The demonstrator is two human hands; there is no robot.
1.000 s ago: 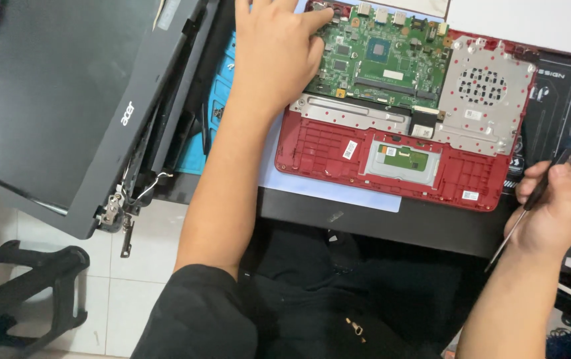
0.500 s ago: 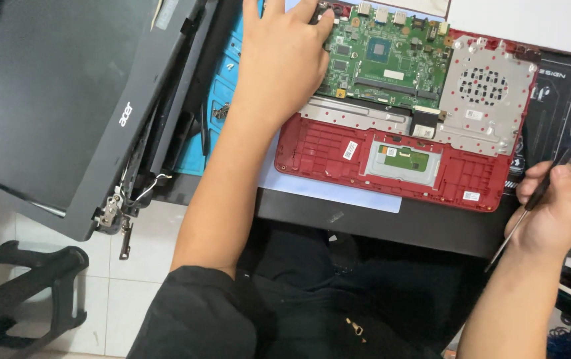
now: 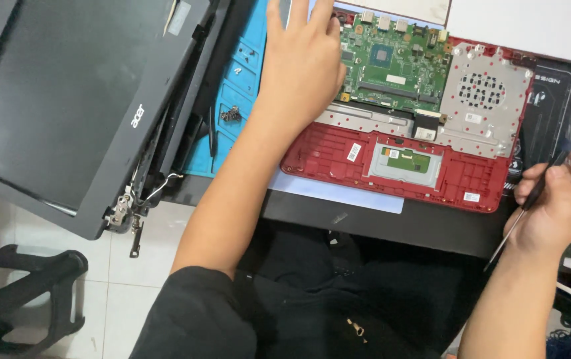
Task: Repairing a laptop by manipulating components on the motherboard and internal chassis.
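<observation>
Fingers of the left hand (image 3: 302,63) lie spread and flat, palm down, on the left end of the green circuit board (image 3: 395,63) that sits inside the opened red plastic laptop base (image 3: 405,156); the hand grips nothing, it only presses on the board and the shell's upper left corner. The red base lies upside-down near the front edge of the dark desk (image 3: 391,223), partly on a pale sheet of paper (image 3: 338,193), with a perforated silver metal shield plate (image 3: 481,100) over its right half and a small grey touchpad module (image 3: 406,163) set in the lower middle.

At the right edge of the desk, clear of the red base, the right hand (image 3: 558,206) is curled closed around a slim black screwdriver (image 3: 531,199); its thin shaft points down and to the left past the heel of the hand, and its handle runs up between thumb and fingers.

To the left of the red base lies a blue repair mat (image 3: 235,100) with a small cluster of screws (image 3: 230,114) on it. Beyond the mat, a black laptop lid (image 3: 66,106) with loose metal hinges hangs over the desk's left edge. Below it, on the pale tiled floor (image 3: 132,279), stands a black stool (image 3: 13,292).
</observation>
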